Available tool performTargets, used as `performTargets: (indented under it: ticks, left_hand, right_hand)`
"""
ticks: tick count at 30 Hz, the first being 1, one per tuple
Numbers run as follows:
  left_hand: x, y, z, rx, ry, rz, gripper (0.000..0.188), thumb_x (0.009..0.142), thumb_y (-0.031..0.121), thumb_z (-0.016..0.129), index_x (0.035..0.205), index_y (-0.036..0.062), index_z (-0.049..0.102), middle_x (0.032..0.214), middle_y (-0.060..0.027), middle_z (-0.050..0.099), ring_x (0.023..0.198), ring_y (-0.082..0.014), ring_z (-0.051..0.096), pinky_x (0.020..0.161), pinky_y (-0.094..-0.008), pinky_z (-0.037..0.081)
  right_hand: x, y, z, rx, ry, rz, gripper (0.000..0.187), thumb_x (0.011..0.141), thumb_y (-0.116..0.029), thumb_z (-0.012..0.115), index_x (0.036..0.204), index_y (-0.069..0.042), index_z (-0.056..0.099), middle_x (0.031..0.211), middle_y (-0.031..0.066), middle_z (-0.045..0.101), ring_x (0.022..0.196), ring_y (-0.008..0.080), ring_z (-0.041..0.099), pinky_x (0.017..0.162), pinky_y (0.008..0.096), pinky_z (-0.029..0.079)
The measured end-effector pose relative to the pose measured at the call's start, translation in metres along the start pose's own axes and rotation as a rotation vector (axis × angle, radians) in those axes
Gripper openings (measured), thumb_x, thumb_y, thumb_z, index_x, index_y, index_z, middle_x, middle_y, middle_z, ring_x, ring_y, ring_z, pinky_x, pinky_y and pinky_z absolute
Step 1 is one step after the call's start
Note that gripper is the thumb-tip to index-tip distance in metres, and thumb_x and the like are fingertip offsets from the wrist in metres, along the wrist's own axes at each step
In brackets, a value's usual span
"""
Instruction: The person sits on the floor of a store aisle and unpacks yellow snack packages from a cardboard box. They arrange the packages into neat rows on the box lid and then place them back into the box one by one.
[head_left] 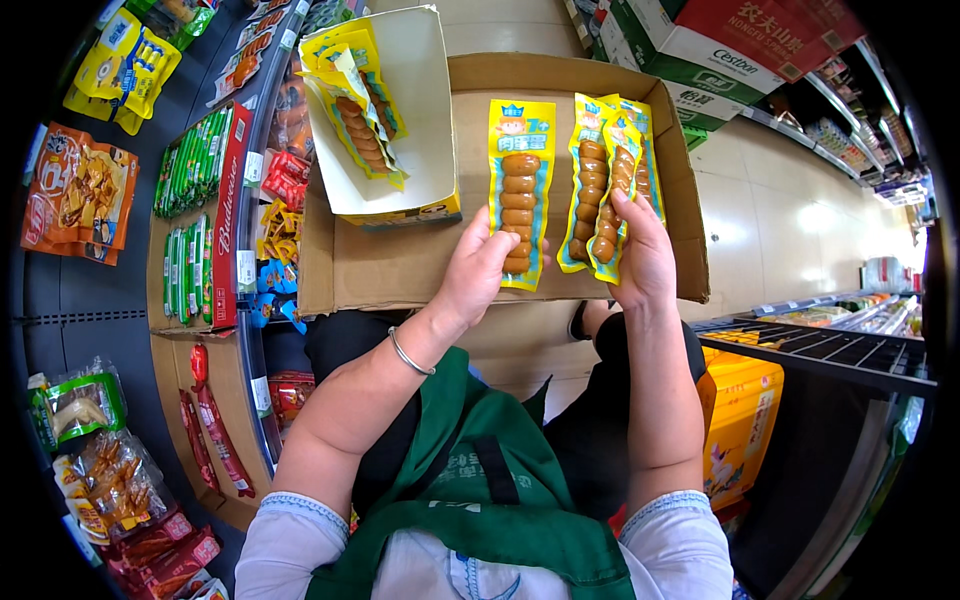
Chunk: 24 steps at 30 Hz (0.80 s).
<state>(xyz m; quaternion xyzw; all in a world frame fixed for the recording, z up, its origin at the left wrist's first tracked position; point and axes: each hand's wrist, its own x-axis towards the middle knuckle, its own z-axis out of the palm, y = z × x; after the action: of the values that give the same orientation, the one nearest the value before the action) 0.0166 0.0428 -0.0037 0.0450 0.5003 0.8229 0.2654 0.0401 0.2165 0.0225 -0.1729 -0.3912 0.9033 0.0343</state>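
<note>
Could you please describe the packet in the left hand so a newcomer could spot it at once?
Find the large brown cardboard box in the upper middle of the view. Over its middle, the left hand holds a yellow-and-blue packet showing one row of brown, rounded segments. It stands apart, while the packets at the right hand and in the white box overlap.

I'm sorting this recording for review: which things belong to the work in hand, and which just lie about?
In use:
single sausage packet, in the left hand
several sausage packets, in the right hand
white box with further packets
brown cardboard tray

Lying about:
orange snack bag
green packets
yellow box at right
</note>
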Motion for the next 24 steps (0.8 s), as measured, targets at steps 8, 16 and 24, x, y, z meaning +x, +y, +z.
performTargets:
  ticks: [8,16,24]
  left_hand:
    - [0.0008,-0.0001,-0.0011,-0.019,0.005,-0.019,0.034,0.088,0.009,0.04,0.121,0.0012,0.04,0.106,-0.0133,0.056,0.089,-0.0206,0.06,0.079,-0.0353,0.052]
    - [0.001,-0.0005,-0.001,-0.036,-0.006,-0.012,0.029,0.09,0.008,0.039,0.118,0.0023,0.041,0.106,-0.0108,0.053,0.089,-0.0182,0.06,0.076,-0.034,0.053]
    - [0.0,0.002,-0.0006,-0.101,0.01,-0.027,0.031,0.092,0.016,0.043,0.119,0.002,0.041,0.106,-0.0114,0.055,0.085,-0.0205,0.061,0.073,-0.0359,0.053]
  right_hand:
    - [-0.0004,-0.0002,0.0015,-0.023,0.012,0.007,0.029,0.09,-0.015,0.055,0.116,-0.004,0.049,0.103,0.0069,0.06,0.091,0.0152,0.061,0.079,0.0318,0.051]
    - [0.0005,0.0009,0.0024,-0.047,0.025,0.008,0.028,0.091,-0.017,0.052,0.116,-0.004,0.048,0.103,0.0076,0.06,0.091,0.0161,0.061,0.08,0.0326,0.052]
    - [0.0002,0.0008,0.001,0.011,0.006,0.014,0.03,0.089,-0.012,0.055,0.117,-0.004,0.048,0.104,0.0073,0.06,0.09,0.0161,0.062,0.078,0.0327,0.052]
